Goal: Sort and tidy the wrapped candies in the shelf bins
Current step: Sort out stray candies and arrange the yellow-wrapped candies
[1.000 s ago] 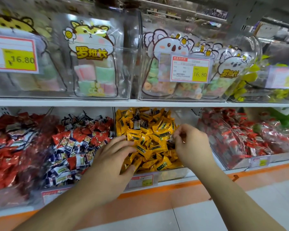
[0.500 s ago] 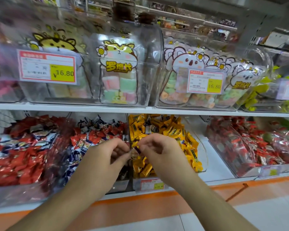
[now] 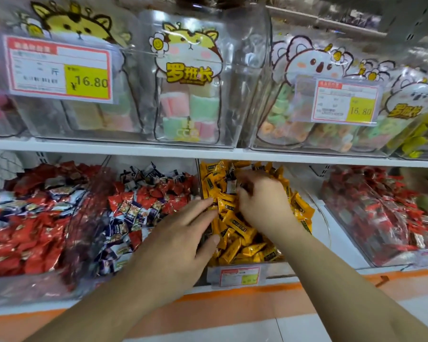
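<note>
Both our hands are in the clear plastic bin of yellow foil-wrapped candies: left hand flat with straight fingers on the pile's left edge, right hand curled into it, grip too blurry to tell.

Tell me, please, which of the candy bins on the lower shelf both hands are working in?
The yellow-wrapped candy bin, third from the left. Both the left hand and right hand are over it; its neighbours hold red or red-and-blue wrappers.

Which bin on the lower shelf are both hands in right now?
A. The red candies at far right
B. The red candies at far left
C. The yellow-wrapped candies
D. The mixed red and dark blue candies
C: the left hand and right hand both lie on the yellow-wrapped candies.
</note>
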Available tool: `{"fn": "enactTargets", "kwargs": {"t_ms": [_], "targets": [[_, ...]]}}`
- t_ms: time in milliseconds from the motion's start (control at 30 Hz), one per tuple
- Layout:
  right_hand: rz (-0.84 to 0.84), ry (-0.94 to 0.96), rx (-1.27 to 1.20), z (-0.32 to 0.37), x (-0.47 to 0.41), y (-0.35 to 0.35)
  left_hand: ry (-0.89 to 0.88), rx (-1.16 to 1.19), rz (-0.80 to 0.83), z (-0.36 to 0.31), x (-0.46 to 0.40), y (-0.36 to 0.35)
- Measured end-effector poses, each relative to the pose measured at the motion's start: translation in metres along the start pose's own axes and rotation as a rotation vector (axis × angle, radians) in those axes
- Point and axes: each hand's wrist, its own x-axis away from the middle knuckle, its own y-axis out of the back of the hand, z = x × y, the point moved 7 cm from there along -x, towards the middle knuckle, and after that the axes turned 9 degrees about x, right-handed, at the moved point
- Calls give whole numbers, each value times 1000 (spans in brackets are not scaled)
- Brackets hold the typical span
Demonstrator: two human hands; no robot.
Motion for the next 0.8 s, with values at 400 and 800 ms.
{"fn": "enactTargets", "kwargs": {"t_ms": [400, 800], "targets": [[-47, -3, 98, -16, -24, -36, -16, 23, -27, 3, 1, -6], [-67, -101, -76, -21, -12, -16, 29, 102, 22, 2, 5, -8]]}}
